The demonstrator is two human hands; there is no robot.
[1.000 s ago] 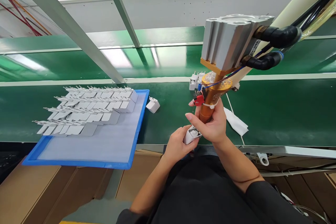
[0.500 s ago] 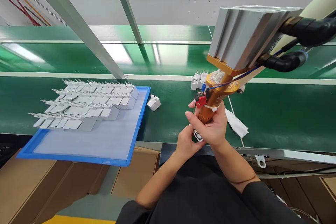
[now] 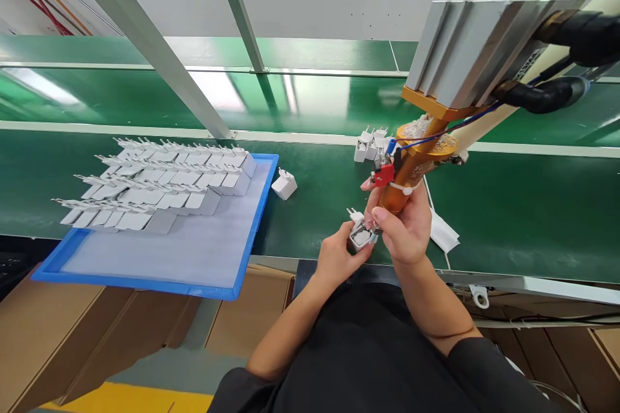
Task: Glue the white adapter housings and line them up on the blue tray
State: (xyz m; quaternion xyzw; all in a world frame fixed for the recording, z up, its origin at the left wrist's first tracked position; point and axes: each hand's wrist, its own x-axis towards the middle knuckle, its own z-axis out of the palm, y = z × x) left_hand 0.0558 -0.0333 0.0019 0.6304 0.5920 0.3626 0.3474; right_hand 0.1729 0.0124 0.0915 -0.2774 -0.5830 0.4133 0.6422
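Observation:
My left hand [image 3: 336,257] is closed round a small white plug adapter [image 3: 359,231], prongs pointing up and left, held at the near edge of the green belt. My right hand [image 3: 405,229] is wrapped round the orange barrel of a hanging pneumatic tool [image 3: 407,174] with a red switch and a large aluminium cylinder on top. The tool's tip meets the adapter. A blue tray [image 3: 252,232] at the left carries several rows of white adapters [image 3: 159,184].
One loose adapter [image 3: 284,184] lies on the green belt [image 3: 533,206] beside the tray. A small cluster of adapters [image 3: 368,144] sits behind the tool. White paper [image 3: 443,232] lies right of my hands. Cardboard boxes [image 3: 121,329] stand below the bench. Metal struts [image 3: 145,45] slant overhead.
Both hands and the tool have shifted slightly right and up. The adapter, mostly hidden in my left hand before, now shows its prongs under the tool's tip.

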